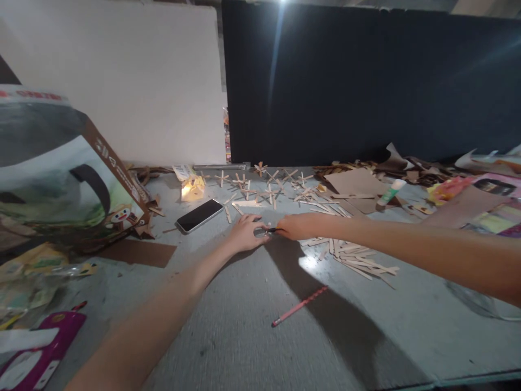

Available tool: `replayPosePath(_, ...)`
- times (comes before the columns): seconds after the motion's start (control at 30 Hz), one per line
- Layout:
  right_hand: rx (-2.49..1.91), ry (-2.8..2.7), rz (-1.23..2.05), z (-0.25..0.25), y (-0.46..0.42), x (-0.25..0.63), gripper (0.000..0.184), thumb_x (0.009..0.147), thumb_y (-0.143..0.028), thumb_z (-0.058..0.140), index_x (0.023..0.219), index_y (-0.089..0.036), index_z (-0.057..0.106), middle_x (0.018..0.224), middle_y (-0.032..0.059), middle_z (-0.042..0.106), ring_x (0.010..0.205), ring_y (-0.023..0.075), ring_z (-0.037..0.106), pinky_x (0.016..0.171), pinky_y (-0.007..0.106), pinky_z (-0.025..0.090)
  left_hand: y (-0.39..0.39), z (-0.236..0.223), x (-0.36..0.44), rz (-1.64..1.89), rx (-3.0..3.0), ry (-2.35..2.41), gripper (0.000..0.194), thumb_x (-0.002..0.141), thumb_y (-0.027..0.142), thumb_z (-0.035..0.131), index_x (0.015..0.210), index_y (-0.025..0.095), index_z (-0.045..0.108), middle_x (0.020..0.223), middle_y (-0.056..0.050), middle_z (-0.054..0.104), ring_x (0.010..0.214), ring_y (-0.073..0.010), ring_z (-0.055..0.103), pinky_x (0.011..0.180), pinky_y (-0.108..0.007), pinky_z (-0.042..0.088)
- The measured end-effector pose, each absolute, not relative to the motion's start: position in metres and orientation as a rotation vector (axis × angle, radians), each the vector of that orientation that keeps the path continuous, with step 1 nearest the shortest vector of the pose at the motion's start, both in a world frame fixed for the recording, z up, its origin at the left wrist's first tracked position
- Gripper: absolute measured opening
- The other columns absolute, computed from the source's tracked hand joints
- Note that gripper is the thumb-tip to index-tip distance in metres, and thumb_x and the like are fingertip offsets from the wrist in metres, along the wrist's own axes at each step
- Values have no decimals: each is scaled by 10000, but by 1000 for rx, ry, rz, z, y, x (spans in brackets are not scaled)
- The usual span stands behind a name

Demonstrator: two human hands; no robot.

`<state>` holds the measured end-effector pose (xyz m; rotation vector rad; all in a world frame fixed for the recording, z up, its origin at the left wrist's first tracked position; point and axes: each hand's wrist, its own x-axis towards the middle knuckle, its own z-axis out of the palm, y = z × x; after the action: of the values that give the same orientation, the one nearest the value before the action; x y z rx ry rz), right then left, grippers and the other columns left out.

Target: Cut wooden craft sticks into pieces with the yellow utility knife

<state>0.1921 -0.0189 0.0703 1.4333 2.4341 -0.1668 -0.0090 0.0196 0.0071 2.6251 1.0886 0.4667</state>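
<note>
As the right hand (293, 226) pinches it, a slim black object (272, 230) juts toward the left hand (246, 232), whose hold is unclear.

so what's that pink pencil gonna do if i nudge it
The pink pencil would probably roll or slide rather than tip, as it is slim and lies flat on the table. It should feel light, being so thin. It likely stays stiff when lifted, since it looks straight.

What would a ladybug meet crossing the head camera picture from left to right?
Purple object → flat brown cardboard → phone → left hand → right hand → green-and-white tube → pink plastic.
</note>
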Motion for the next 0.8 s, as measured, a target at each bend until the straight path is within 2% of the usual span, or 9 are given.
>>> replayPosePath(0.1, 1515, 2458, -190, 53, -24, 200, 383, 1034, -344, 399, 1086, -147, 724, 886, 141, 747, 744, 228, 699, 655, 301, 482, 18, 8, -9, 445, 2623, 1100, 373, 846, 495, 698, 1135, 264, 746, 1429, -96, 557, 1340, -331, 473, 1131, -491, 387)
replayPosePath(0.27, 1621, 2464, -97, 33, -31, 207, 405, 1051, -377, 347, 1128, -166, 684, 860, 131, 743, 753, 241, 719, 631, 279, 446, 17, 7, -8, 467, 2622, 1112, 347, 842, 470, 710, 1116, 263, 751, 1401, -88, 575, 1323, -317, 488, 1130, -469, 390)
replayPosePath(0.6, 1616, 2471, -75, 36, -33, 209, 432, 1062, -381, 317, 1047, -158, 687, 819, 126, 738, 758, 237, 715, 659, 280, 424, 17, 10, -8, 433, 2614, 1103, 369, 859, 481, 687, 1138, 246, 748, 1426, -115, 553, 1325, -331, 482, 1130, -492, 380)
replayPosePath(0.8, 1605, 2467, -30, 35, -34, 208, 431, 1063, -383, 314, 1067, -157, 681, 827, 130, 741, 769, 244, 718, 660, 283, 424, 19, 7, -8, 451, 2619, 1094, 363, 858, 483, 689, 1134, 256, 746, 1421, -109, 555, 1334, -328, 473, 1122, -490, 392)
